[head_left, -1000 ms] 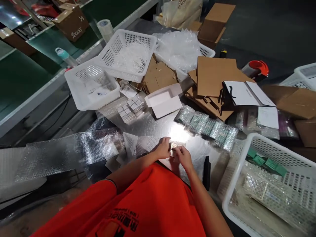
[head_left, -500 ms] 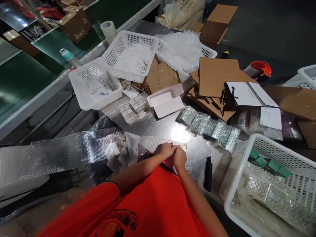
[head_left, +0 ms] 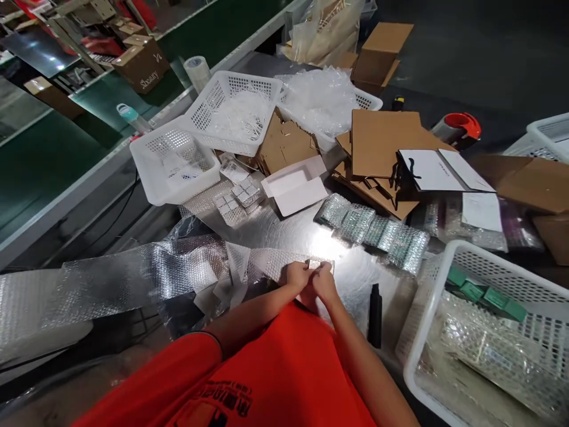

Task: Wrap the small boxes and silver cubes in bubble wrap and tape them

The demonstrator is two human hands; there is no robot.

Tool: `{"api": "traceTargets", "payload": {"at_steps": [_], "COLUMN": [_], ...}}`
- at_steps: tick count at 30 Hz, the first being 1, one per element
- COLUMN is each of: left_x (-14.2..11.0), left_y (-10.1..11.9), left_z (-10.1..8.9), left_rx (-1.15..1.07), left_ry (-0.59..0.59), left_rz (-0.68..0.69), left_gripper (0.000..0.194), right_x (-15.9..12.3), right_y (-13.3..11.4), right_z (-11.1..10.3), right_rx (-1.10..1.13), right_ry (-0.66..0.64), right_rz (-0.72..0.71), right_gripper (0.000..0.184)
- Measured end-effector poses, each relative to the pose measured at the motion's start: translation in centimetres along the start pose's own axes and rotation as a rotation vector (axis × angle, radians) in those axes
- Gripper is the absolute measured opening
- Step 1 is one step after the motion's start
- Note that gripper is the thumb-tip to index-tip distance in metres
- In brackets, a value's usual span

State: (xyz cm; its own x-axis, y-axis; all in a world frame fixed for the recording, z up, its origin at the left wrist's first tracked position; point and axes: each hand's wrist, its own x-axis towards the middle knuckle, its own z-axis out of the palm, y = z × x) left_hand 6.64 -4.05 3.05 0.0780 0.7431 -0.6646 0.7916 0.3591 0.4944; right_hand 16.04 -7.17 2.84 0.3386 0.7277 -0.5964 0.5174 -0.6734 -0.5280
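My left hand [head_left: 297,275] and my right hand [head_left: 324,281] are close together at the front edge of the metal table. The fingers of both are closed on bubble wrap [head_left: 269,262], the end of a long strip from the left. Between and just beyond my fingertips shows a small pale flat piece [head_left: 315,264], mostly covered, its kind unclear. To the right of my right hand lies a black utility knife [head_left: 375,314]. Beyond my hands is a row of green packs in bubble wrap [head_left: 373,228].
An open white carton [head_left: 296,193] and stacked small clear packs [head_left: 240,198] lie beyond. White baskets [head_left: 202,110] stand at the back left, flat cardboard [head_left: 384,142] at the back right. A large white basket [head_left: 427,332] holds green boxes and wrapped packs at right.
My hands have shifted slightly at the same spot, and the fingertips are a little farther apart, showing more of the pale piece. The whole view has tilted a little.
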Motion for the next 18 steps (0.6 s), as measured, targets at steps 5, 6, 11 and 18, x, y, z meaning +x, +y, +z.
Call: {"api": "traceTargets", "payload": {"at_steps": [5, 6, 11, 18], "left_x": [0.1, 0.2, 0.4, 1.3], "left_y": [0.0, 0.0, 0.0, -1.2], "left_z": [0.0, 0.0, 0.1, 0.2], "left_rx": [0.018, 0.023, 0.024, -0.104], "left_ry": [-0.001, 0.001, 0.000, -0.012], "left_rz": [-0.016, -0.016, -0.027, -0.047], "left_gripper": [0.022, 0.021, 0.021, 0.021], "right_x": [0.3, 0.3, 0.4, 0.8], "right_y": [0.0, 0.2, 3.3, 6.1], "right_z": [0.2, 0.0, -2.6, -1.9], "right_rx": [0.120, 0.149, 0.311, 0.489], "right_ry": [0.006, 0.007, 0.181, 0.061], "right_rz": [-0.011, -0.023, -0.084, -0.035], "right_gripper": [0.052, 0.050, 0.038, 0.048]}}
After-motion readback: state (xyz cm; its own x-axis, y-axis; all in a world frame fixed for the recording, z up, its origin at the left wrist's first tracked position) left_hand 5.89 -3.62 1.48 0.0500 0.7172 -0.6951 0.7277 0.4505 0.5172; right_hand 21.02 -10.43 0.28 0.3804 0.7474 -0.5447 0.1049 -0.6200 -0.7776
